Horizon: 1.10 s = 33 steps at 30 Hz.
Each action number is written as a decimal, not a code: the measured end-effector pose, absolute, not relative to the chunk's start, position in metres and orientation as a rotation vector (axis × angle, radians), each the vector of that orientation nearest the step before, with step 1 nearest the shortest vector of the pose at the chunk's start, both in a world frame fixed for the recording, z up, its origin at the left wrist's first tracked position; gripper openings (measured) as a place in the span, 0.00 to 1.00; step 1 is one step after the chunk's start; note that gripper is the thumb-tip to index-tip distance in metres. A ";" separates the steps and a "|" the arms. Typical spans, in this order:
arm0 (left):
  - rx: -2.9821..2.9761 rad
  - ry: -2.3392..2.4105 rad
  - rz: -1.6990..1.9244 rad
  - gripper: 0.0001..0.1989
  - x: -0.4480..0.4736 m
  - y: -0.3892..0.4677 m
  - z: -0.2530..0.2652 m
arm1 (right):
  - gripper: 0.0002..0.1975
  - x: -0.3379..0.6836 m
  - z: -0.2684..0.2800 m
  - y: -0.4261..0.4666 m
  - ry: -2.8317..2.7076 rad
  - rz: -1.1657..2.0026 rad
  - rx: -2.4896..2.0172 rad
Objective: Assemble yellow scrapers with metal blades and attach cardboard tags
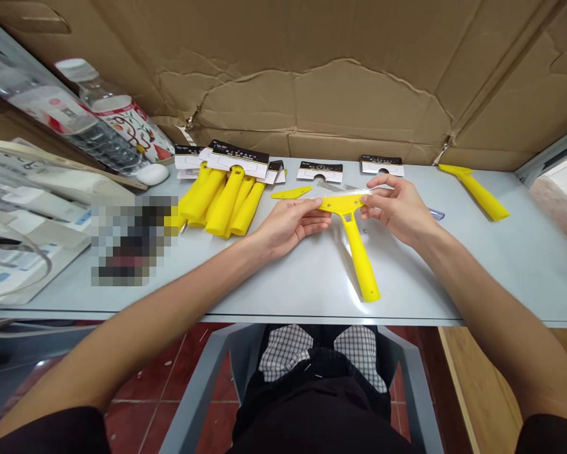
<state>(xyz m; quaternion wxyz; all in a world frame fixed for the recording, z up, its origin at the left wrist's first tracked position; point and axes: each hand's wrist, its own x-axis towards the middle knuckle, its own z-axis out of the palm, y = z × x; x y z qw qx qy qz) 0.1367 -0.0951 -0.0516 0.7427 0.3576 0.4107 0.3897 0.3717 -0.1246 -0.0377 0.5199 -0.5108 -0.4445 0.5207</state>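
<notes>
Between my hands is a yellow T-shaped scraper (361,260), its handle angled toward me and a clear strip along its top edge. My left hand (290,226) pinches the left end of the scraper's head. At the other end, my right hand (399,207) grips the corner with thumb and fingers. A flat yellow piece (291,193) lies just beyond my left hand. Behind the scraper head, a thin grey blade-like strip (333,186) rests on the table, partly hidden. Black-and-white header cards (320,171) lie at the back.
Several yellow scrapers (225,200) with cards are piled left of centre. Another yellow scraper handle (482,192) lies at right. Drink bottles (122,113), a white mouse-shaped object (152,174) and white boxes (37,221) crowd the left. Cardboard (311,69) walls the table's back.
</notes>
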 end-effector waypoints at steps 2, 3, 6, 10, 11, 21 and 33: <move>0.796 0.907 0.851 0.08 0.137 -0.095 -0.052 | 0.21 0.371 -0.037 -0.125 -1.066 1.247 -1.220; 0.807 0.913 0.849 0.08 0.136 -0.095 -0.053 | 0.22 0.370 -0.037 -0.125 -1.068 1.247 -1.218; 0.846 0.941 0.845 0.10 0.136 -0.095 -0.054 | 0.21 0.369 -0.037 -0.125 -1.078 1.263 -1.229; 0.884 0.983 0.845 0.11 0.137 -0.095 -0.056 | 0.20 0.369 -0.040 -0.123 -1.103 1.302 -1.255; 0.893 0.992 0.848 0.11 0.137 -0.094 -0.057 | 0.20 0.369 -0.041 -0.122 -1.125 1.291 -1.277; 1.016 1.083 0.886 0.08 0.128 -0.081 -0.058 | 0.04 0.410 -0.027 -0.114 -1.735 0.337 -1.623; 1.030 1.102 0.858 0.08 0.128 -0.080 -0.059 | 0.13 0.413 -0.042 -0.114 -2.175 0.357 -1.791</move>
